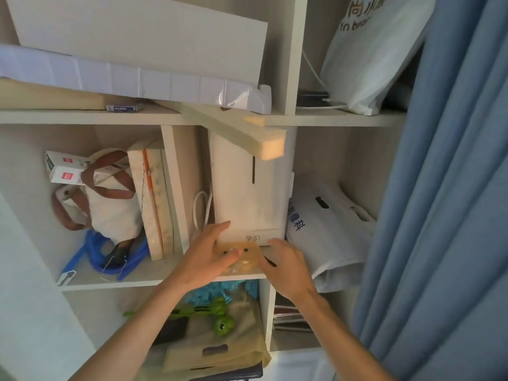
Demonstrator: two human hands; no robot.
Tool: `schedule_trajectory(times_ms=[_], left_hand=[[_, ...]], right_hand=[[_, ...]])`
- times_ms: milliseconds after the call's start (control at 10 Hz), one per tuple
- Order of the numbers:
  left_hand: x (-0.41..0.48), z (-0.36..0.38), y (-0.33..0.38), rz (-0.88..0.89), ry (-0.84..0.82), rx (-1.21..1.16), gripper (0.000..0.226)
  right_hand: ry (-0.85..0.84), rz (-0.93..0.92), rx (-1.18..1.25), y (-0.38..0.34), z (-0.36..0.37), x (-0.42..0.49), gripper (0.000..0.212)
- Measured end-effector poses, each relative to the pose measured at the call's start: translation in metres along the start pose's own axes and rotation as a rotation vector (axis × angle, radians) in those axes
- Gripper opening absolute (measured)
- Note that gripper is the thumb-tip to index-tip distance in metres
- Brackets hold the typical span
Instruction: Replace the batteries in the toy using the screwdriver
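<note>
Both hands were at the front edge of the middle shelf (110,283), closed in from either side on a small yellow toy (244,257) with dark dot eyes. The left hand (209,257) lay across the toy's near left side with fingers spread, one fingertip resting on its face; the right hand (286,266) covered its right end, fingers curled over it. Whether the toy was truly gripped or only touched, I could not tell, for the palms hid its edges.

Just behind the grip stood a white paper bag (247,193) with printed characters, its lower edge touching or nearly touching the toy. Above the grip a block of yellowish foam (247,136) jutted out from the upper shelf. To the right of the grip slumped a white plastic bag with blue lettering (327,229); below it, one shelf down, lay a green plastic toy (220,317). No screwdriver showed anywhere.

The yellow toy looked like a light, hard, smooth plastic shell, probably a bit slippery. I would have taken it by its two short ends, thumbs under and fingers over, and drawn it straight toward the body so as not to drag the paper bag along. The battery door was likely underneath, unseen
</note>
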State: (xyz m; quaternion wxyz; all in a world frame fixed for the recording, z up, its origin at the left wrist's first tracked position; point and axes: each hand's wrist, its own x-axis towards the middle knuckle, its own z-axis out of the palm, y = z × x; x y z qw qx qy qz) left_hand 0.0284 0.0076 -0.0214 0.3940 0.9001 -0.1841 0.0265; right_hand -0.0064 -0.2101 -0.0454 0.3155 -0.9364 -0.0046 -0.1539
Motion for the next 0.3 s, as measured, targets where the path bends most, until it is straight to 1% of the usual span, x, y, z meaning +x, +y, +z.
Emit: schedule_trajectory(times_ms=[100, 200, 300], left_hand=[[-0.019, -0.013, 0.015, 0.023, 0.008, 0.031, 0.079], [-0.055, -0.025, 0.032, 0.053, 0.047, 0.045, 0.075], [-0.098, -0.030, 0.054, 0.059, 0.141, 0.060, 0.074]], right_hand=[[-0.015, 0.005, 0.063, -0.020, -0.032, -0.020, 0.062], [-0.027, -0.009, 0.104, -0.040, -0.059, -0.049, 0.065], [-0.004, -0.008, 0.152, -0.053, -0.080, -0.081, 0.054]])
